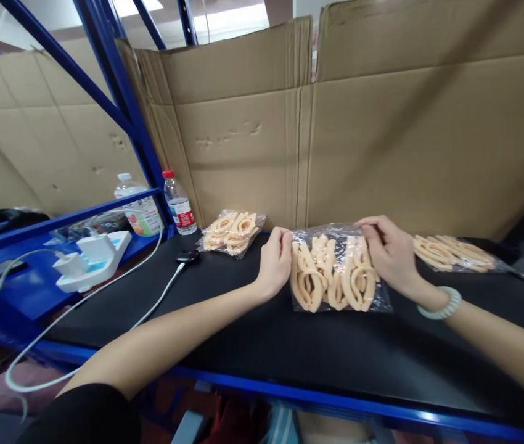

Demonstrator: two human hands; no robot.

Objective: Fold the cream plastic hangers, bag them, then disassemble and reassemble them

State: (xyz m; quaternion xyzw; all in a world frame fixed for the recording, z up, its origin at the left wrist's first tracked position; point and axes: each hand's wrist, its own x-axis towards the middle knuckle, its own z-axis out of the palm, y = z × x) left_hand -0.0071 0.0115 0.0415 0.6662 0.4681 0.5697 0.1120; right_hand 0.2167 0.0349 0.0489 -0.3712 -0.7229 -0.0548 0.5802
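A clear plastic bag (336,274) of several beige, looped flat pieces, whose kind I cannot make out, is held upright over the black table. My left hand (275,262) pinches its upper left corner. At the upper right corner, my right hand (389,253) grips the plastic between thumb and fingers; a pale bead bracelet is on that wrist. Behind my left hand lies a similar bag of beige pieces (232,231). Another such bag (456,253) rests flat to the right of my right hand.
Cardboard sheets (243,142) wall off the back. A red-capped bottle (179,206) stands at the back left, near a small black device (187,256) on a white cable. Beyond the blue frame sits a white power strip (95,262) with plugs. The black tabletop (336,357) has a blue front edge.
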